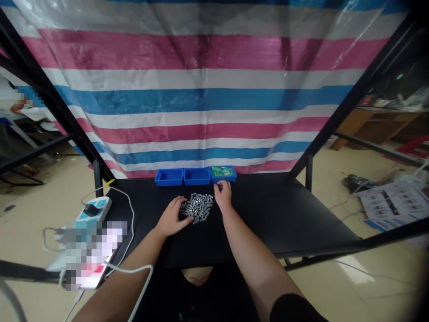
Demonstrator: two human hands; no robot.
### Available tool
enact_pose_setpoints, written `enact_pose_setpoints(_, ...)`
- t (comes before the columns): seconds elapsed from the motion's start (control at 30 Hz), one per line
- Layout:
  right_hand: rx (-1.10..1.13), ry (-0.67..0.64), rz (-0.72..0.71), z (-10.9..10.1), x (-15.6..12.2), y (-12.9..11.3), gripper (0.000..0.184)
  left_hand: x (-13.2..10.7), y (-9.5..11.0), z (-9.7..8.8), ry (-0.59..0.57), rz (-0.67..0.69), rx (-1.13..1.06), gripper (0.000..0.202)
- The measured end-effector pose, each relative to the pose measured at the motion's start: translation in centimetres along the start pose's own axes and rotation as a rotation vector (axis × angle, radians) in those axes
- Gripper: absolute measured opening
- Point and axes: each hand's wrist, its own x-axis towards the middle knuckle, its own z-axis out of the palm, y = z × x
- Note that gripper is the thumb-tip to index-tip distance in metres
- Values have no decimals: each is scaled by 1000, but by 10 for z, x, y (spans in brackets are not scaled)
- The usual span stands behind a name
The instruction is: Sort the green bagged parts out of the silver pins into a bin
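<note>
My left hand sits loosely spread along piled silvery metal cylinders! My right hand curls opposite; holding anything? I can't tell.

Dim light, glare on sheet, stretched edges

Striped plastic sheet (pink, white and blue) hanging behind; power strip with black plug at left; wooden desk and printed papers at right.

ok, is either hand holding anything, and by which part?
Left hand: no grip visible; spread open at the left edge of the metal pieces. Right hand: curled near the right blue bin; can't tell if it holds anything.
</note>
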Motion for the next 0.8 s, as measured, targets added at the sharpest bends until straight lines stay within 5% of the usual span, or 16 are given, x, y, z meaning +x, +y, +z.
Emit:
enact_pose_setpoints(0.2, -23, -305, -244, -13, -31, -14, 38, -1, -3, 11, -125, 16, 90, 121)
enact_pose_setpoints(0.43, -271, -756, -402, -14, -44, -30, 92, 26, -12, 31, -197, 39, 103, 141)
enact_pose_setpoints(0.57, -239, -811, -445, -14, -41, -29, 106, 40, -17, 35, -252, 93, 99, 136)
enact_pose_setpoints(0.8, -215, -754, -441, -11, -43, -34, 89, 46, -13, 35, -230, 89, 81, 121)
